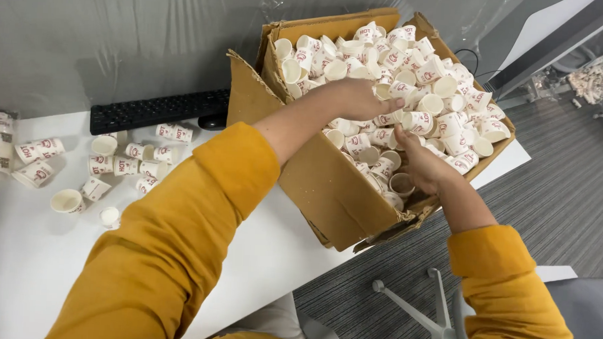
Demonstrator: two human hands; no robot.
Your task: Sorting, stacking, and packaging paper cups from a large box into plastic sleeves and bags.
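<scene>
White desk against grey sheeting, striped carpet to the right. Both arms stretched into cardboard box on the far right edge, heaped with paper cups. Left hand curled, palm down on cups; right hand half-closed among them, hold unclear.

Bright, even overhead light, soft shadows, perhaps slight motion blur and wide-angle bending at edges.

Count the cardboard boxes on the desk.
1: a cardboard box of paper cups on the desk's right edge, both hands inside it. Nothing suggests another is hidden.
</scene>
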